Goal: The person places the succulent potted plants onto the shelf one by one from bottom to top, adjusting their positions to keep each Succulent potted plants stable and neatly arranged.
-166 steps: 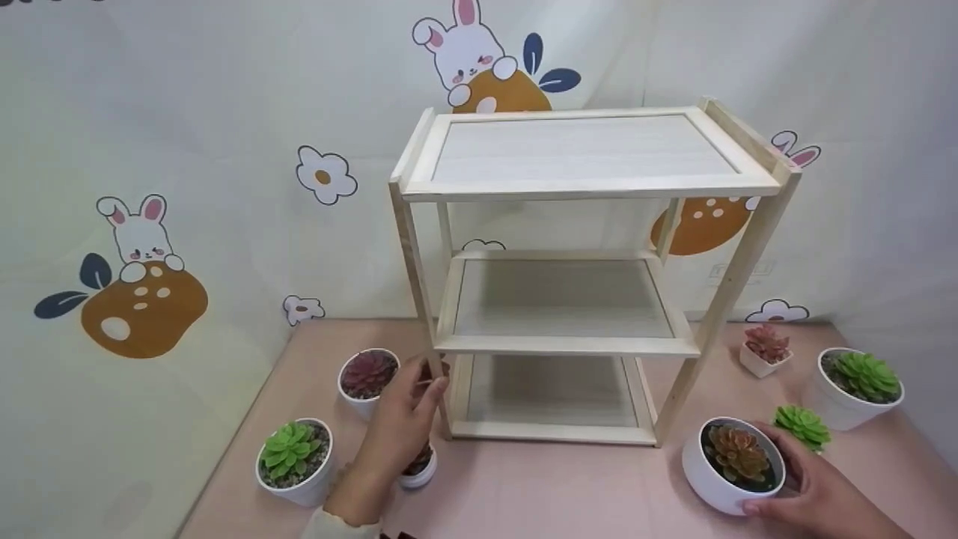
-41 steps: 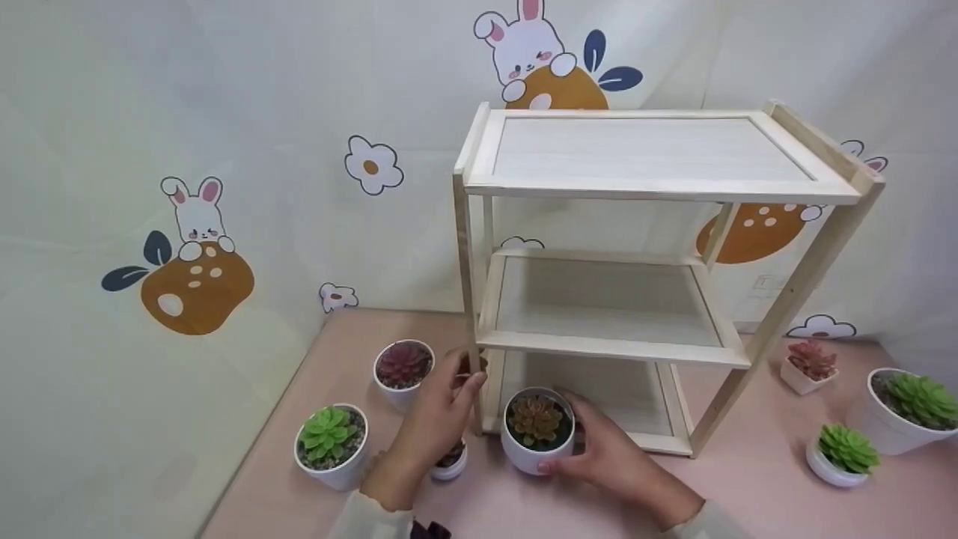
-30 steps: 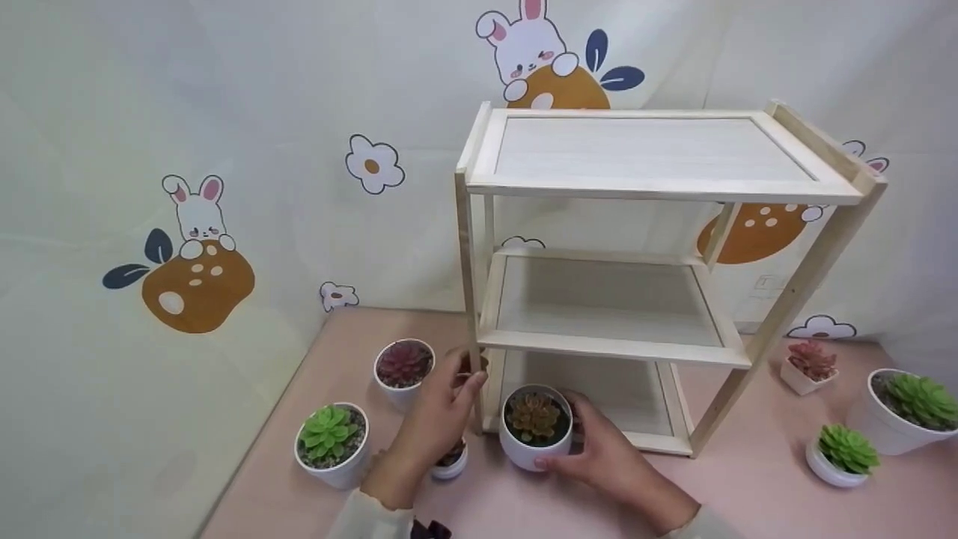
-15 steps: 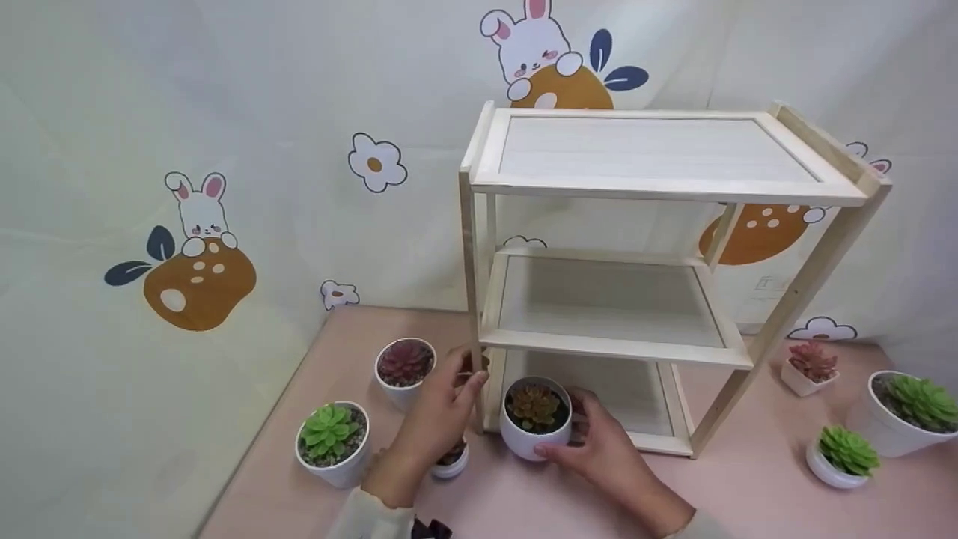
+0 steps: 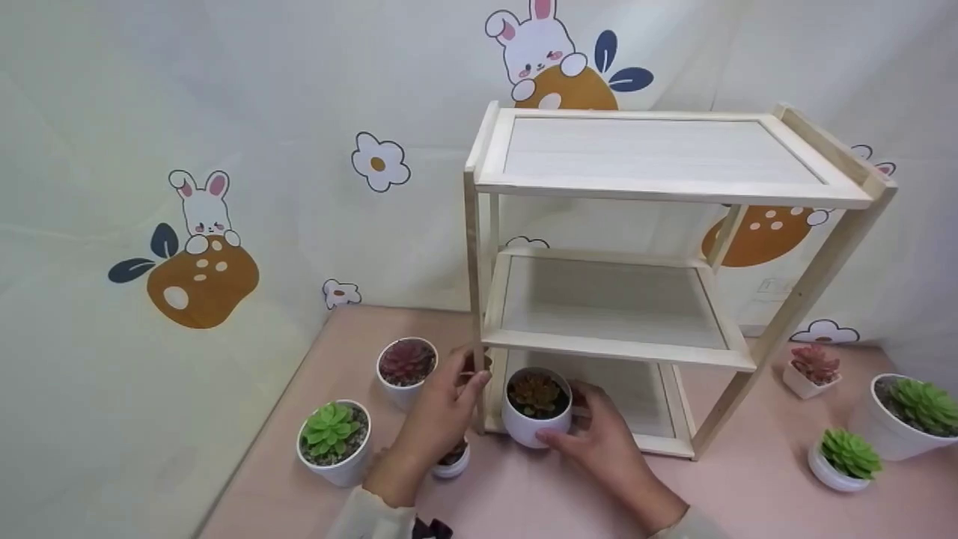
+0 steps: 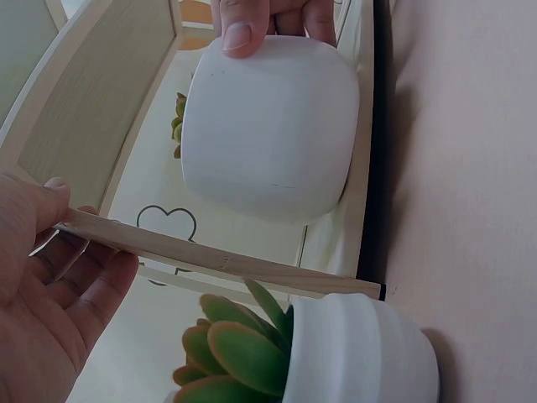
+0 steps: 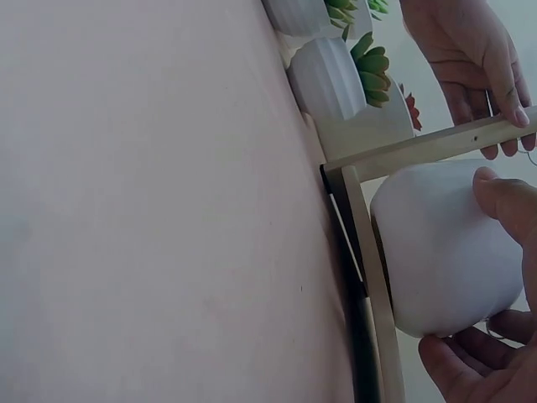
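My right hand point(image 5: 606, 449) grips a round white pot point(image 5: 535, 433) holding a brownish succulent point(image 5: 536, 394), thumb on the near side and fingers behind. The pot overlaps the left front of the bottom shelf board in the head view. In the right wrist view, the pot point(image 7: 449, 252) is close over the bottom rail point(image 7: 375, 285). My left hand point(image 5: 438, 404) holds the left front post point(image 5: 473, 254) of a pale wooden three-tier shelf point(image 5: 658, 153). The left wrist view shows my left fingers point(image 6: 105, 294) curled round the post point(image 6: 218, 262).
Left of the shelf stand a green succulent point(image 5: 329, 428), a dark red one point(image 5: 406, 361) and a small pot point(image 5: 452, 468) partly behind my left forearm. On the right are a pink succulent point(image 5: 814, 365), a small green one point(image 5: 851, 451) and a large green one point(image 5: 920, 404).
The right hand has carried the brownish succulent's pot leftward from the shelf's right side, then slightly farther in toward the bottom board. The left hand keeps its hold on the post. The head view has shifted.
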